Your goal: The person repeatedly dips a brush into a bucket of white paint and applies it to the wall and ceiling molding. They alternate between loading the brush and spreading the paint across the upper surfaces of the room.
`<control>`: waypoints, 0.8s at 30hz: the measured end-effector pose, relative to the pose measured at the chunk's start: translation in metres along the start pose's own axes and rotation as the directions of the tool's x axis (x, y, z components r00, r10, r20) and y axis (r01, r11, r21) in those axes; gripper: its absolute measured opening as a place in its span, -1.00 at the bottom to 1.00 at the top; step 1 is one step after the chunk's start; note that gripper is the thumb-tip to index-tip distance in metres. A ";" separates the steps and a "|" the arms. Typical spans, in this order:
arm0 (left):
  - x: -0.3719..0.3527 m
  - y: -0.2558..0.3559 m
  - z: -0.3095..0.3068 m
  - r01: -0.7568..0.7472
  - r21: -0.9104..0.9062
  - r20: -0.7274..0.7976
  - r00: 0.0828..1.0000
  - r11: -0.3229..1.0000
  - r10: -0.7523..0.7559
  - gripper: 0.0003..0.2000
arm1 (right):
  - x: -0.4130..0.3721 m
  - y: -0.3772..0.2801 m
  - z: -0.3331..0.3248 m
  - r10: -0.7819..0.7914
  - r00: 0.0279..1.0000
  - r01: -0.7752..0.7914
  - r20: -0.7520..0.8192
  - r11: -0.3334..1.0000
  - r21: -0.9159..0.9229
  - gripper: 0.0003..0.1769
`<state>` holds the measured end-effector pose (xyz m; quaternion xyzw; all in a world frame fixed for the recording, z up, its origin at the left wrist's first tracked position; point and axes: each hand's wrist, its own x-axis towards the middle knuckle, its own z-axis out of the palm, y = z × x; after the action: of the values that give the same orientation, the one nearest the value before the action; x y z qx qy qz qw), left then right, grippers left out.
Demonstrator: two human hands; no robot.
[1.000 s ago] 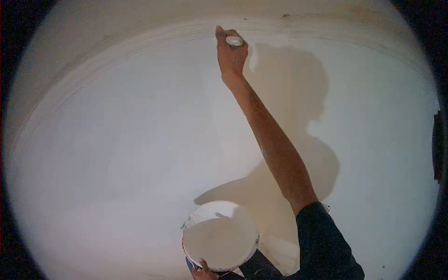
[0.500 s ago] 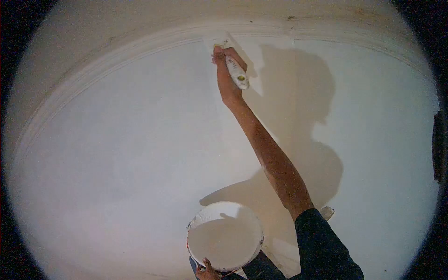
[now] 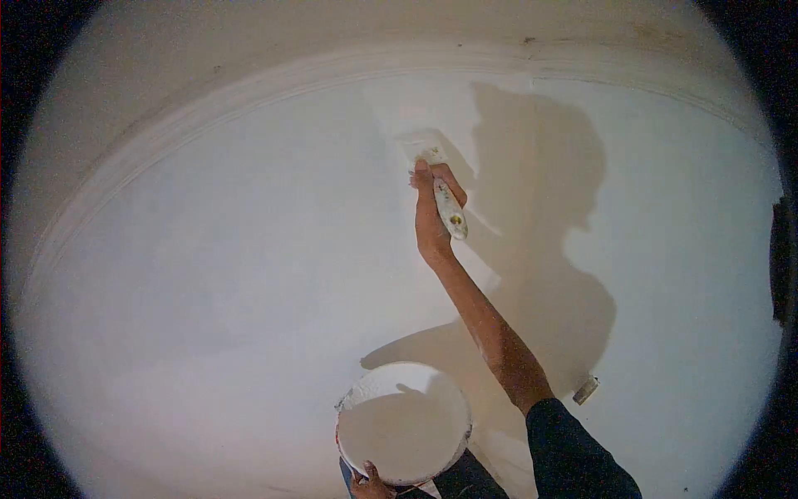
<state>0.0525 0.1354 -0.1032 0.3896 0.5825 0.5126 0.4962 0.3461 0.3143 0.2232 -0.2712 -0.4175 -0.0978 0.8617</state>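
Note:
My right hand (image 3: 434,208) is closed round a white paintbrush (image 3: 451,209), whose wide bristle end lies against the white wall (image 3: 274,241) below the moulding. The brush's handle points down toward my wrist, with a hole near its end. Low in the view, my left hand (image 3: 371,482) grips the near rim of a round bucket (image 3: 339,437) of white paint (image 3: 399,437). Its thumb shows over the rim; the other fingers are partly hidden beneath. Paint is smeared on the bucket's inner wall and edge.
A curved moulding (image 3: 332,73) runs along the top of the wall, under a beige ceiling (image 3: 366,25). A small box-like fixture (image 3: 586,390) sticks out of the wall right of my forearm. At the far right edge is a dark object (image 3: 780,262). My shadow falls on the wall.
My right hand has drawn the paintbrush down and slightly right, away from the moulding. The left hand and bucket stay nearly in place. The wall fixture shows more fully beside my arm.

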 end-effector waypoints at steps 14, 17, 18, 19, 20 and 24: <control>0.006 -0.015 0.010 -0.156 0.036 -0.174 0.972 0.987 0.160 -0.45 | -0.027 0.041 -0.031 0.150 0.978 -0.137 0.144 0.986 -0.099 -0.74; 0.017 -0.028 0.002 -0.063 0.090 -0.145 0.986 0.994 0.076 -0.56 | -0.086 0.061 -0.088 0.301 0.929 -0.259 0.216 0.944 -0.205 -0.68; 0.017 -0.026 0.003 -0.074 0.192 -0.176 0.978 0.979 0.108 -0.55 | -0.105 0.072 -0.105 0.293 0.928 -0.238 0.229 0.941 -0.242 -0.67; 0.018 -0.027 0.001 -0.081 0.298 -0.204 0.968 0.951 0.146 -0.55 | -0.127 0.076 -0.122 0.330 0.915 -0.283 0.233 0.935 -0.215 -0.68; 0.021 -0.031 -0.002 -0.075 0.303 -0.211 0.967 0.950 0.144 -0.55 | -0.146 0.077 -0.135 0.368 0.898 -0.329 0.239 0.925 -0.189 -0.68; 0.029 -0.046 -0.008 -0.076 0.377 -0.169 0.974 0.923 0.150 -0.53 | -0.214 0.109 -0.190 0.429 0.879 -0.367 0.207 0.887 -0.279 -0.72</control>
<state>0.0412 0.1536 -0.1534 0.4568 0.6904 0.4576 0.3244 0.3805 0.2883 -0.0804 -0.4608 -0.4487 0.0712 0.7624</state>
